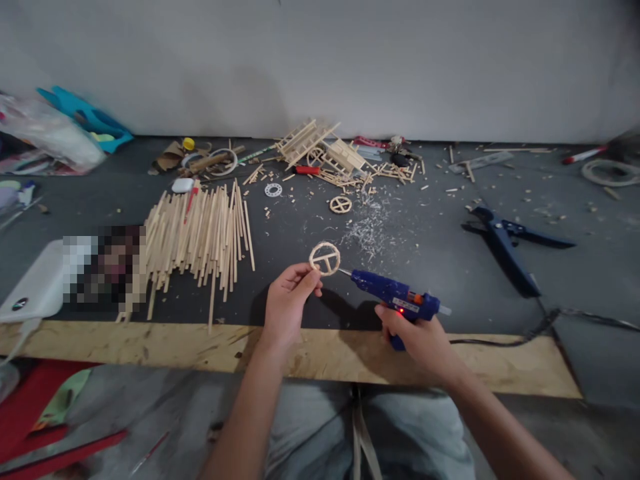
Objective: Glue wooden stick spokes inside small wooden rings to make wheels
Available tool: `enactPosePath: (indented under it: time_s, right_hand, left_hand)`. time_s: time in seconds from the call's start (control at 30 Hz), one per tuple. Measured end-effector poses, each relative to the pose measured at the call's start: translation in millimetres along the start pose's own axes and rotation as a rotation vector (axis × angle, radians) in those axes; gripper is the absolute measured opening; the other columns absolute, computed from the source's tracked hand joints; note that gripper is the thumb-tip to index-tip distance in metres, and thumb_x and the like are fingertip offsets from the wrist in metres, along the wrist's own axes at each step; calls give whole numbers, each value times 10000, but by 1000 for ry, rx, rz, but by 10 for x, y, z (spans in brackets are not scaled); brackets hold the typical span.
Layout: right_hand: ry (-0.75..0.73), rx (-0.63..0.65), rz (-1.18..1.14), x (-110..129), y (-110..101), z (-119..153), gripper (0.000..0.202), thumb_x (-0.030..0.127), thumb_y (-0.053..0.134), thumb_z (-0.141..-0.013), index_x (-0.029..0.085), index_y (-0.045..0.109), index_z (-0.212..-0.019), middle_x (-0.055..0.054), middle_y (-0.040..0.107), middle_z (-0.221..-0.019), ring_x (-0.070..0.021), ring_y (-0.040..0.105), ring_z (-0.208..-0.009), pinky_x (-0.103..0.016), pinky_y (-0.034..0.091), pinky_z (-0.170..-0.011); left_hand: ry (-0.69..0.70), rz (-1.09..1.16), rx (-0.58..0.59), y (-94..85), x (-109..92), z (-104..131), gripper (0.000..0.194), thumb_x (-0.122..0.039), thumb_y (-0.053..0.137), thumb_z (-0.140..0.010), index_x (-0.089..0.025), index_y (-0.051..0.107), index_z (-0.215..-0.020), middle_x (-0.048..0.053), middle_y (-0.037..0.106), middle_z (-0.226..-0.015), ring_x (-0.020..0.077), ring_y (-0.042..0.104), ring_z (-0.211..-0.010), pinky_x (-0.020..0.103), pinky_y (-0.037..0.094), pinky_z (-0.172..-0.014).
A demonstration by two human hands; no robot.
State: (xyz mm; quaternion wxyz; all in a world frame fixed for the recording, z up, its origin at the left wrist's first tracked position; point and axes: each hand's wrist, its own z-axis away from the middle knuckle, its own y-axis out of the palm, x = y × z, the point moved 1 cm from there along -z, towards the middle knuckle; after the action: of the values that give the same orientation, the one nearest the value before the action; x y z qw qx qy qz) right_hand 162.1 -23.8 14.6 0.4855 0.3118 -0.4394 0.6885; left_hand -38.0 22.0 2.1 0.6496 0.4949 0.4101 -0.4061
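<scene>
Between the thumb and fingers of my left hand (291,300) is a small wooden wheel (326,256), a ring with a crossbar and a short spoke inside. My right hand (415,337) is closed round the handle of a blue hot glue gun (385,288) with a small red light lit. Its metal nozzle points left and sits close to the wheel's right lower rim; whether they touch I cannot tell. A clear glue stick (445,310) pokes out at its rear. Beyond the hands lies a second wooden wheel (341,204) with crossed spokes.
Left of my hands lies a pile of wooden sticks (200,233). Stick-built models (320,150) stand near the wall among scraps. At right are blue-handled cutters (510,240); the gun's black cord (495,343) runs off right. A white power bank (40,280) lies far left.
</scene>
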Motion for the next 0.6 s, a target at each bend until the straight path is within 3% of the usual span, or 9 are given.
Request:
enactPosePath:
  time_s: [0.17, 0.4, 0.6]
  right_hand:
    - [57, -72, -219, 18, -103, -72, 382, 497, 615, -737, 175, 477, -587, 16, 501, -503, -126, 521, -488, -251, 410, -494]
    - [-19, -177, -333, 89, -424, -291, 333, 470, 678, -697, 172, 530, -672, 24, 523, -570, -99, 496, -462, -246, 455, -467]
    - [-204, -312, -366, 503, -844, -425, 273, 414, 684, -695, 195, 536, -625, 10, 525, -614, -94, 465, -468, -246, 440, -426]
  left_hand:
    - [0, 33, -8, 3, -7, -1, 115, -222, 699, -713, -147, 662, -793, -13, 612, -607, 69, 530, -544, 190, 406, -525]
    - [-5, 71, -13, 6, -24, -6, 102, -209, 690, -715, -147, 651, -785, -14, 598, -611, 69, 524, -543, 188, 386, -497]
    - [12, 136, -37, 19, -46, -1, 107, -196, 689, -699, -140, 643, -778, -10, 585, -650, 74, 519, -568, 194, 395, -506]
